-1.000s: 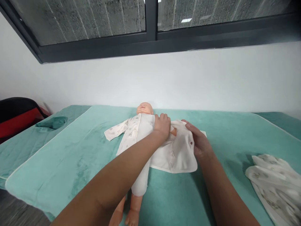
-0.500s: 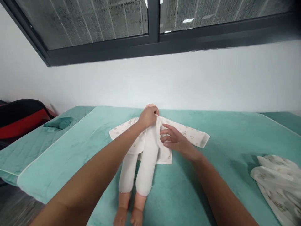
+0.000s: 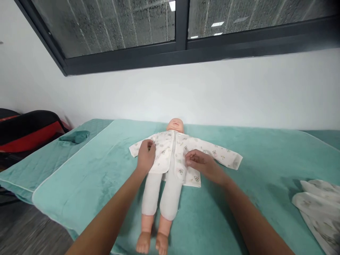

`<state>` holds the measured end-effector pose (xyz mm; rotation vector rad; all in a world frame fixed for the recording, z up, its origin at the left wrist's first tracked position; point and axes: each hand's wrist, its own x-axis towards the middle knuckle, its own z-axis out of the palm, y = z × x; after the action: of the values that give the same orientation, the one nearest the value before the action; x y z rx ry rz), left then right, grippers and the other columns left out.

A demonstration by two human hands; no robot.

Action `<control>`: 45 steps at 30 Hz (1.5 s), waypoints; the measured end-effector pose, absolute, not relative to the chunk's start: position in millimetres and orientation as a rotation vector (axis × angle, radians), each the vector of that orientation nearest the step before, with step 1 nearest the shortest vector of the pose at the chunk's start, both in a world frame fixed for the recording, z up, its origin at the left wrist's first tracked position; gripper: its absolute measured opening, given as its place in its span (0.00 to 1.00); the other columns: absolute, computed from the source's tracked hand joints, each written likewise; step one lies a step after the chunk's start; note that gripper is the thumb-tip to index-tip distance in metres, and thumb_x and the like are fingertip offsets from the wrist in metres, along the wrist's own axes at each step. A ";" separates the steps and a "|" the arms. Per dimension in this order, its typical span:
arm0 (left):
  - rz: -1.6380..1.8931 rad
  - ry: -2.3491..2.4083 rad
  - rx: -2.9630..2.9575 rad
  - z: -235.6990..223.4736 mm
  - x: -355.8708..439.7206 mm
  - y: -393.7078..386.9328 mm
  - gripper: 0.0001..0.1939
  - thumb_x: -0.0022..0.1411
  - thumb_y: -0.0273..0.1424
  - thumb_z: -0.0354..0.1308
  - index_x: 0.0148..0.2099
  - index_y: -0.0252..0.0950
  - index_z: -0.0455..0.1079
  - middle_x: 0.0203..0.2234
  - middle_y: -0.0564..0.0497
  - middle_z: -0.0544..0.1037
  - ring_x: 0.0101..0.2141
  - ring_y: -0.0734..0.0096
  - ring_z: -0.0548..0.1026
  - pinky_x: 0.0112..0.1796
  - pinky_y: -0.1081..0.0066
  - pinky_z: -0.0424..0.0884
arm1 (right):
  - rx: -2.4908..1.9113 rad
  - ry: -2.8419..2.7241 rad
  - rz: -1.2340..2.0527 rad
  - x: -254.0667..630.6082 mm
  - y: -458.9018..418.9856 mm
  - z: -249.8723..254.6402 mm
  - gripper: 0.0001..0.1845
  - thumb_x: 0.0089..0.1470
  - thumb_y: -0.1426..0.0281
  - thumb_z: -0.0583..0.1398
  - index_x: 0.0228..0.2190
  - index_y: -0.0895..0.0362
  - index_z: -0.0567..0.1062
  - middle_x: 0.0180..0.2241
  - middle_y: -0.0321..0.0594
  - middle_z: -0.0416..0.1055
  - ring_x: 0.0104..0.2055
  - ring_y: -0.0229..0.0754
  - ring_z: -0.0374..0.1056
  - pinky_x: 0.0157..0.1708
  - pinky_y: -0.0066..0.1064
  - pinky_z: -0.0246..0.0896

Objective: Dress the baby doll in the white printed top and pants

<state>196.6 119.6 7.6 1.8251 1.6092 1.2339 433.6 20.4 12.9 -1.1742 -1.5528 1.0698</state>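
A baby doll (image 3: 175,124) lies on its back, wearing a white long-sleeved baby jacket (image 3: 164,148) with small printed figures. The two front panels lie over its chest with a narrow gap down the middle. White cloth covers the legs, and the feet are bare. My left hand (image 3: 147,156) is over the jacket's left side by the sleeve, its fingers loosely bent and no cloth visibly gripped. At the right panel, my right hand (image 3: 200,162) has its fingers slightly curled and apart, close to or touching the fabric.
The doll rests on a green padded mat (image 3: 101,166). A crumpled white printed cloth (image 3: 318,209) lies at the right. On the left are a green quilted cover (image 3: 34,166) and a black and red object (image 3: 32,132). A white wall and a dark-framed window (image 3: 119,58) stand behind.
My left hand has let go of the jacket near the neck and moved left and down. The right front panel now lies flat on the chest. The doll's face has come into view.
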 end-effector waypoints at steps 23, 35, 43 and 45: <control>1.243 1.360 1.457 -28.6 160.4 54.7 0.14 0.62 0.43 0.52 0.38 0.38 0.66 0.20 0.57 0.70 0.22 0.72 0.66 0.26 0.74 0.61 | -1.605 -1.290 0.389 396.5 10.3 -11.2 0.26 0.59 0.49 0.51 0.19 0.53 0.58 0.18 0.32 0.58 0.25 0.38 0.55 0.28 0.30 0.51; 0.607 2.029 2.372 -21.9 91.2 127.7 0.22 0.66 0.31 0.45 0.62 0.44 0.61 0.46 0.41 0.69 0.44 0.54 0.69 0.36 0.65 0.63 | -2.081 -1.124 0.170 448.6 16.4 -52.9 0.15 0.51 0.64 0.56 0.40 0.54 0.73 0.41 0.45 0.75 0.45 0.49 0.68 0.42 0.37 0.59; 0.625 2.189 2.398 -21.2 68.7 157.4 0.22 0.65 0.24 0.43 0.57 0.42 0.66 0.44 0.42 0.69 0.43 0.56 0.67 0.36 0.65 0.61 | -1.985 -1.269 0.235 459.6 32.5 -56.5 0.18 0.50 0.64 0.58 0.43 0.56 0.70 0.44 0.45 0.73 0.45 0.46 0.69 0.44 0.35 0.61; 0.646 2.220 2.364 -22.6 69.4 160.3 0.22 0.63 0.24 0.45 0.56 0.42 0.67 0.44 0.43 0.69 0.43 0.56 0.67 0.36 0.65 0.61 | -1.935 -1.254 0.258 459.7 30.1 -54.5 0.16 0.52 0.61 0.57 0.40 0.56 0.71 0.41 0.44 0.74 0.43 0.45 0.69 0.43 0.36 0.61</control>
<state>69.4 160.3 -22.6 2.3636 2.2197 0.6455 459.7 30.1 -54.5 -1.9349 -1.2537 0.2584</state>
